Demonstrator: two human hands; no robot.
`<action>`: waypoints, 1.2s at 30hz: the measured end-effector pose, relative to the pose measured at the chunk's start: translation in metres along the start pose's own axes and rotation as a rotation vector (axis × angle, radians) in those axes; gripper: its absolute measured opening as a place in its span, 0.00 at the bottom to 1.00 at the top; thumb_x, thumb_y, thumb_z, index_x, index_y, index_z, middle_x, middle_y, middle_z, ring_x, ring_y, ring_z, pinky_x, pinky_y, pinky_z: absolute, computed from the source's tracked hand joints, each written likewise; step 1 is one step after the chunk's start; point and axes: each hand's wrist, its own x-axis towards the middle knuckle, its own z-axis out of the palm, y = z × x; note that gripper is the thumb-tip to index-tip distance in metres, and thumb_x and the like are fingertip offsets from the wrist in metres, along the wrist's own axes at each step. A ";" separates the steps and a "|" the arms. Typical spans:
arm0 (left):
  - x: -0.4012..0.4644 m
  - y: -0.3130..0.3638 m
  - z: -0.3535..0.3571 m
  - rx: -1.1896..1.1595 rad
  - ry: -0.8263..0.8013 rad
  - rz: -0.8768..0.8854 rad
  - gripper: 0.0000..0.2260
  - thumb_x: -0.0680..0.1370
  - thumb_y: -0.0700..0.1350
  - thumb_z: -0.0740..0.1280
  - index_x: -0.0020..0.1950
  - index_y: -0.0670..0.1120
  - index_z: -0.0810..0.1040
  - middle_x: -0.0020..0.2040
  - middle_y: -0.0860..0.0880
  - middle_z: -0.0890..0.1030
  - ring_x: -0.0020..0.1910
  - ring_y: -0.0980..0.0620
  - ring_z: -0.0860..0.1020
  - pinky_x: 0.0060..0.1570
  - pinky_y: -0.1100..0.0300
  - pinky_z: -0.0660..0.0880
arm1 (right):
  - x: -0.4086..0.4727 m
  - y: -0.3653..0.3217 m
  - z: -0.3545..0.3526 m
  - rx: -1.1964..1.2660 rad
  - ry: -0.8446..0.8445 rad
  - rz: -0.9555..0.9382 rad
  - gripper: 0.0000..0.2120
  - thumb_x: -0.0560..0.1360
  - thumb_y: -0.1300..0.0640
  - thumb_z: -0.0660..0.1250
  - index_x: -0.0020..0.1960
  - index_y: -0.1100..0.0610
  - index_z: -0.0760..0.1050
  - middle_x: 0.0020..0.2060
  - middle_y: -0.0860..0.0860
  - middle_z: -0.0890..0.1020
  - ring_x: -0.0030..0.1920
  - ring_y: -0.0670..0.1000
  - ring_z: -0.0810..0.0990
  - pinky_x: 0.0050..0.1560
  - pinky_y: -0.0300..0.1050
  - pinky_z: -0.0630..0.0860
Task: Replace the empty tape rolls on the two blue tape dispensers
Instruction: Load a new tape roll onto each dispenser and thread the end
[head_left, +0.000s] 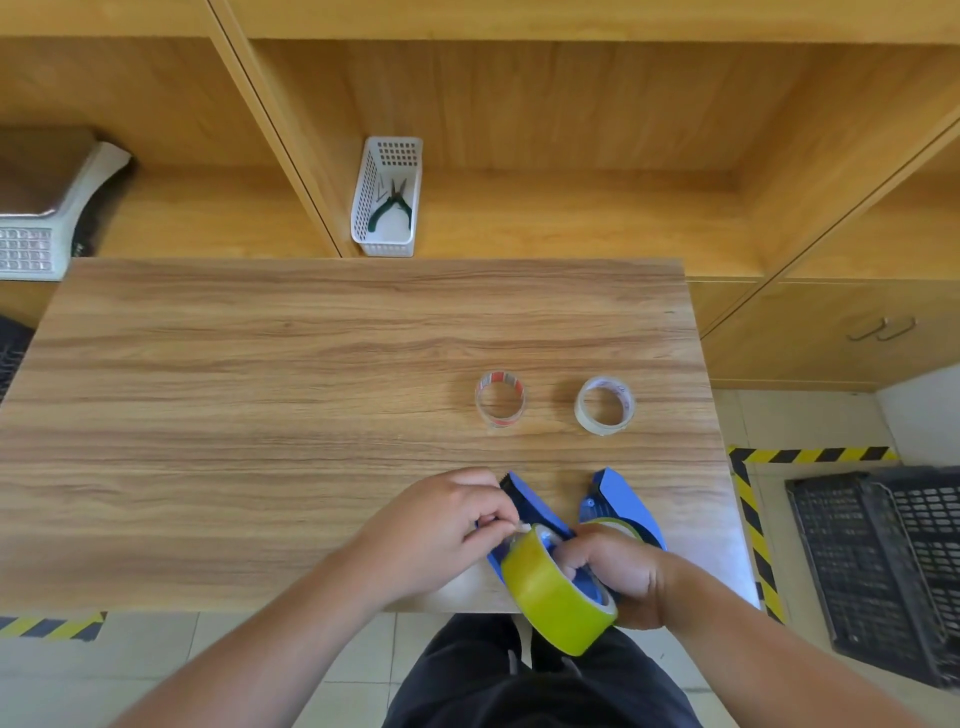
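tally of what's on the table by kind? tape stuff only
Blue tape dispensers: 2, one under the hands, one to its right
Full yellow-green tape rolls: 2, one in the hands, one seated in the right-hand dispenser
Near-empty clear rolls: 2, one with a red-printed core, one whitish
Total: 6

Workshop or packing station: wooden counter (260, 364), hazard-striped floor tape (753, 525), black plastic crates (883, 571), shelving with a basket (387, 197) holding pliers (392, 208).
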 end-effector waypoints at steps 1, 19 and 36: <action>0.003 -0.001 -0.003 -0.003 -0.016 0.005 0.09 0.81 0.52 0.64 0.51 0.53 0.84 0.47 0.58 0.78 0.45 0.57 0.78 0.45 0.62 0.73 | 0.001 0.000 0.000 -0.022 0.005 0.039 0.08 0.61 0.67 0.66 0.40 0.64 0.81 0.35 0.58 0.81 0.36 0.56 0.81 0.40 0.44 0.76; 0.031 -0.013 -0.006 -0.084 0.059 -0.032 0.03 0.79 0.46 0.71 0.48 0.51 0.85 0.42 0.57 0.78 0.41 0.56 0.76 0.40 0.68 0.69 | 0.000 0.006 -0.005 0.021 0.005 0.025 0.12 0.64 0.64 0.67 0.46 0.64 0.83 0.38 0.59 0.83 0.38 0.57 0.83 0.44 0.48 0.78; 0.036 -0.036 -0.047 -0.182 -0.015 -0.355 0.07 0.76 0.49 0.74 0.39 0.54 0.84 0.27 0.62 0.75 0.29 0.58 0.69 0.34 0.58 0.68 | -0.009 0.020 -0.003 -0.110 0.028 -0.171 0.20 0.59 0.63 0.68 0.49 0.68 0.78 0.46 0.65 0.79 0.48 0.63 0.77 0.51 0.55 0.71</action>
